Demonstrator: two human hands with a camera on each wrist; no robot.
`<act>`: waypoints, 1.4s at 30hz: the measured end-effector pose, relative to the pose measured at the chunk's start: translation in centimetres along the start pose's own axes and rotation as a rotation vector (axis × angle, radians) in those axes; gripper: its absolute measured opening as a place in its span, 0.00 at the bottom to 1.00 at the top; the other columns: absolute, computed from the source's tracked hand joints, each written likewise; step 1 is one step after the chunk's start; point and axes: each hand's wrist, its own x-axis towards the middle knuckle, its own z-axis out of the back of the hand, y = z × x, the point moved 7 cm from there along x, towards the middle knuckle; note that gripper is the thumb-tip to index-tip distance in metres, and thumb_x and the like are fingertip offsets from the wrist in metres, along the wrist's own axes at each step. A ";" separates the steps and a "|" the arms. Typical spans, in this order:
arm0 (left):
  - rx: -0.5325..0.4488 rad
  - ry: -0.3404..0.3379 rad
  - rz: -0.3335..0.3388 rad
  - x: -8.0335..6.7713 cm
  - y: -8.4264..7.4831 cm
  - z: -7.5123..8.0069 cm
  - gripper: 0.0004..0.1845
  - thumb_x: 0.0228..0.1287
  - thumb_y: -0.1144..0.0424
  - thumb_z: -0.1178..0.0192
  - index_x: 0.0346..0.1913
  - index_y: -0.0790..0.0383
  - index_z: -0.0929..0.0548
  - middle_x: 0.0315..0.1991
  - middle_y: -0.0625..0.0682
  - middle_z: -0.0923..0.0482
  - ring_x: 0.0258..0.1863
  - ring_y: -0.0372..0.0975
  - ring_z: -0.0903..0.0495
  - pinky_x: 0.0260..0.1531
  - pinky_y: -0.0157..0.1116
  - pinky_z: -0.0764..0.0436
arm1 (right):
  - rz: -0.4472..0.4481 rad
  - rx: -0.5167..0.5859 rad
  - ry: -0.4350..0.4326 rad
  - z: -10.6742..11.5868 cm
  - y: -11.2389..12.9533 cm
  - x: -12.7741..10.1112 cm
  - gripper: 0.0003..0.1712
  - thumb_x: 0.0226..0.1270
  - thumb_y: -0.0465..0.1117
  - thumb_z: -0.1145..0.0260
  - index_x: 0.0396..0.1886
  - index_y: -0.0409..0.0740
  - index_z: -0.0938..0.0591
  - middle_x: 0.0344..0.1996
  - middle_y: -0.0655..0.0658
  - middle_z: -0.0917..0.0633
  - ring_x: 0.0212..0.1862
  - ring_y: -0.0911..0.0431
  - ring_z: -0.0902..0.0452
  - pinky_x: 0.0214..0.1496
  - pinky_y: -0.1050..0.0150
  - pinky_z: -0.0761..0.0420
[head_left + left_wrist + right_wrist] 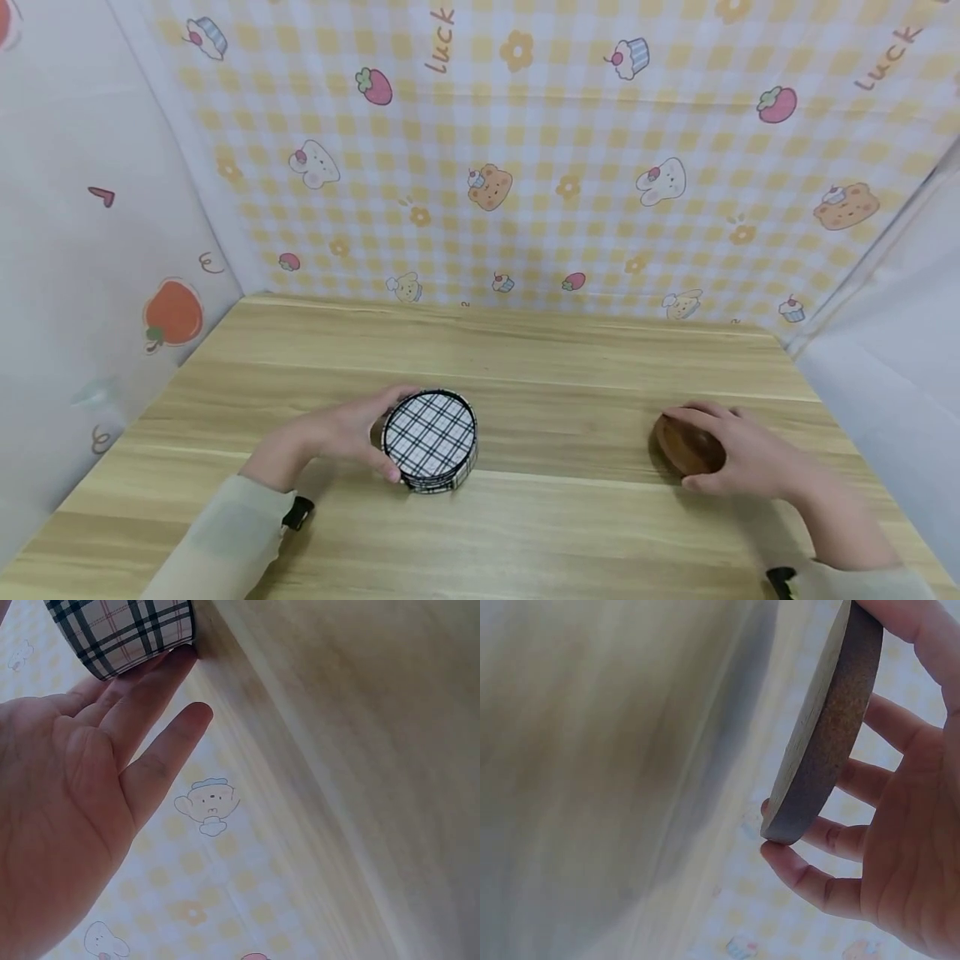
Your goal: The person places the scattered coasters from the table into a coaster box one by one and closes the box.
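Observation:
My left hand (347,435) holds a round box (431,437) covered in black-and-white plaid, thumb on the near side and fingers round the far side. The left wrist view shows the fingers along the box's plaid side wall (135,630), low near the tabletop. Over on the right, my right hand (750,457) grips a round brown wooden disc (688,448) between thumb and fingers. The right wrist view has the disc tilted, with its thick dark edge (831,731) and a paler flat underside; a gap shows between it and the table.
A wood-grain table (540,533) lies under both hands. Behind it hangs a yellow checked cloth (555,150) with cartoon prints, and a white printed sheet (67,275) covers the left side. Dark straps (298,512) sit at the sleeve cuffs.

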 end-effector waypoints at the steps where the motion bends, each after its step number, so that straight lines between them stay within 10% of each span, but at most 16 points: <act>1: 0.008 -0.002 0.008 0.0 0.0 0.0 0.60 0.41 0.55 0.19 0.76 0.61 0.46 0.69 0.63 0.33 0.67 0.60 0.33 0.67 0.64 0.35 | 0.009 -0.003 -0.002 0.0 0.4 0.3 0.49 0.47 0.61 0.21 0.69 0.53 0.27 0.67 0.34 0.29 0.58 0.29 0.32 0.45 0.37 0.21; 42: 0.029 -0.012 0.040 0.2 0.3 0.2 0.62 0.37 0.53 0.18 0.76 0.60 0.46 0.69 0.63 0.33 0.67 0.59 0.32 0.67 0.63 0.34 | 0.326 0.031 0.048 -2.7 16.7 11.6 0.46 0.51 0.61 0.26 0.71 0.63 0.31 0.71 0.49 0.31 0.57 0.51 0.33 0.52 0.50 0.22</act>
